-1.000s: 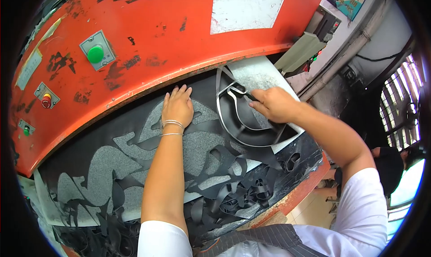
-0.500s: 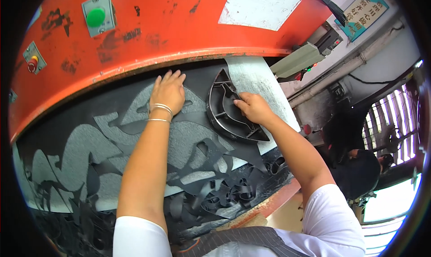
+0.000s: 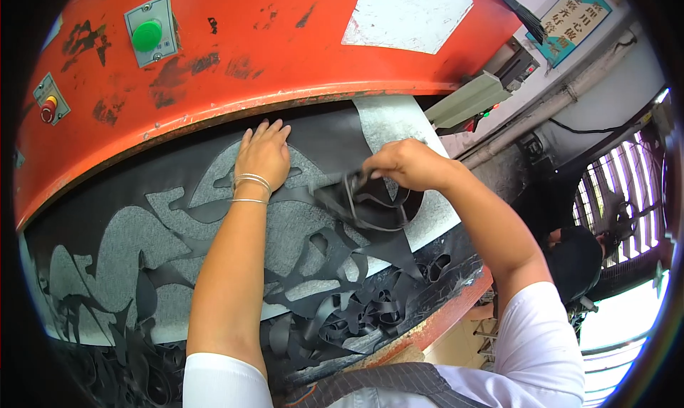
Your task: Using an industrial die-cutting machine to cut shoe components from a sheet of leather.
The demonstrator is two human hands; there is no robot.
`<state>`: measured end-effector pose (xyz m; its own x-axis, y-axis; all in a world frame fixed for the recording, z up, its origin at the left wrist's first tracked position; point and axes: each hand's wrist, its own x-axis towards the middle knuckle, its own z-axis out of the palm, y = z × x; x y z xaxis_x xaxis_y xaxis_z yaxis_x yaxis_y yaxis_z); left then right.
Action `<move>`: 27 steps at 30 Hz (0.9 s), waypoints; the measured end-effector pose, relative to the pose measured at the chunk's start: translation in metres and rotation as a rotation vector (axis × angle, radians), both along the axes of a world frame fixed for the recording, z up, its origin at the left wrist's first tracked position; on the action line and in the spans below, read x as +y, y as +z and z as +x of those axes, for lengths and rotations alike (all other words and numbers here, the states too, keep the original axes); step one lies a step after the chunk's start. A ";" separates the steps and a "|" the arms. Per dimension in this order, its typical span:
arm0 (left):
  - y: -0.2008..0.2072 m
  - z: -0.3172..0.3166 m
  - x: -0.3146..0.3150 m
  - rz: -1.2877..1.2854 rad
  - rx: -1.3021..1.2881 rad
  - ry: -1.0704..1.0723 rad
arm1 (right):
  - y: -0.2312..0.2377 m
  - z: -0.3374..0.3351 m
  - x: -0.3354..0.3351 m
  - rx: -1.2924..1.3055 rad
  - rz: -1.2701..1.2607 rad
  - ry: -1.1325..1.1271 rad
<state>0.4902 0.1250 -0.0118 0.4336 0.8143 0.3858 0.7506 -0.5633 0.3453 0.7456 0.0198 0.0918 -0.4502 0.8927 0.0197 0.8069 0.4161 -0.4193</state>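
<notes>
My left hand (image 3: 263,155) lies flat with fingers stretched over a black sheet (image 3: 324,133) of smooth, leather-like material, at the edge of a cut-out gap. Thin bangles circle that wrist. With bent fingers, my right hand (image 3: 407,164) grips the upper edge of a black metal cutting die (image 3: 370,214), a curved frame with inner braces. The die is tilted and smeared by motion, so its contact with the sheet is unclear. Through the sheet's curved openings shows a pale grey, speckled board (image 3: 288,226).
A red-orange press beam (image 3: 235,59) spans the far side, carrying a green button (image 3: 147,35) and a red knob (image 3: 48,110). Tangled black offcuts (image 3: 377,301) lie along the near edge. A grey control box (image 3: 470,101) juts out at the right. Beyond it is another person (image 3: 573,265).
My right hand has moved up the die to its upper edge, and the die has turned and tilted towards the left. My left hand stays nearly in place on the sheet.
</notes>
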 end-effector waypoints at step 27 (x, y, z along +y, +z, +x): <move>0.020 -0.008 0.034 -0.067 0.014 -0.059 | -0.083 -0.035 -0.113 0.092 0.134 -0.527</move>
